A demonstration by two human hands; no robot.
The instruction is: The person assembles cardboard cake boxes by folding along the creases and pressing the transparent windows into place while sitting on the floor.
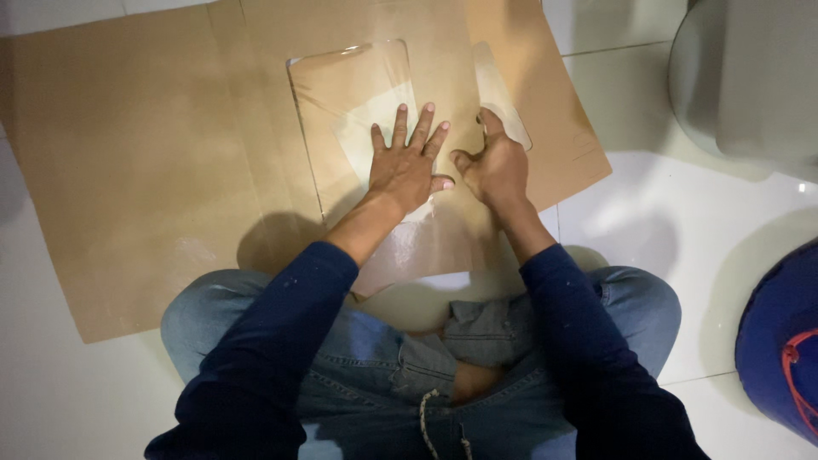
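Head view, looking straight down over my crossed legs to the floor in front of me. My left hand (407, 163) lies flat, palm down and fingers spread wide, on a clear plastic sheet (358, 94) that rests on a large piece of brown cardboard (136, 170). It grips nothing; it presses. A paler, whitish patch shows through the plastic under and just ahead of the fingers; I cannot tell whether it is paper beneath the film or glare.

My right hand (497, 169) sits just beside the left, thumbs nearly touching, at the sheet's right edge. Its fingers are curled, thumb raised, resting on the surface near a second strip of clear film (503, 98) that runs away from me toward the upper right. Whether the fingers pinch that film or only bear on it is not shown.

Spatial finding: the plastic sheet's long axis runs away from my body, tilted slightly to the left. Most of it lies ahead of and under the left hand, so the left hand is the nearer. The loose strip lies ahead of the right hand.

Surroundings: white tiled floor (665, 213), a grey rounded object (750, 77) at upper right, a blue rounded object (780, 341) at lower right.
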